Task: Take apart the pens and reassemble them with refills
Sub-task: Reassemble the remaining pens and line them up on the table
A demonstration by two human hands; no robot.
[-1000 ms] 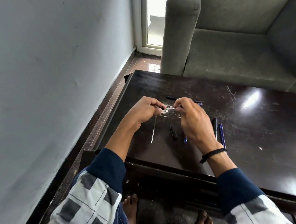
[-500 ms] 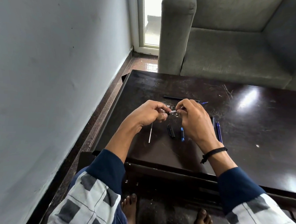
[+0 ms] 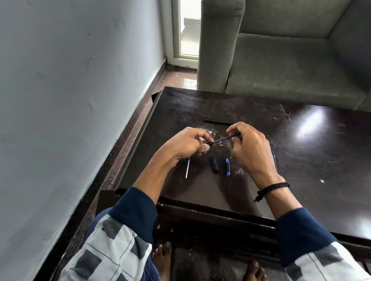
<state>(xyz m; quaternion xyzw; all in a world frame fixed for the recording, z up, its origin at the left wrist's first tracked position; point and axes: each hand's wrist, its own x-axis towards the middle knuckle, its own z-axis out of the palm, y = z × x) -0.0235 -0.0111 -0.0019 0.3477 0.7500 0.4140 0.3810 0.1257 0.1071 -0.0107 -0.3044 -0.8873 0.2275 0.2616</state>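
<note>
Here, a thin dark refill (image 3: pixel 222 139) spans between both hands above the counter (image 3: pixel 308 169): the left hand (image 3: pixel 188 145) pinches its lower end, the right hand (image 3: pixel 249 148) its upper end. Its long axis slants up toward the right.

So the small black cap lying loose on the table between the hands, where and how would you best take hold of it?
Pinch the black cap across its middle, thumb and finger on its two long sides, coming straight down from above. It lies flat on the table, long axis running roughly toward the person, with bare surface either side; the blue piece lies apart to its right, leaving finger room.
</note>
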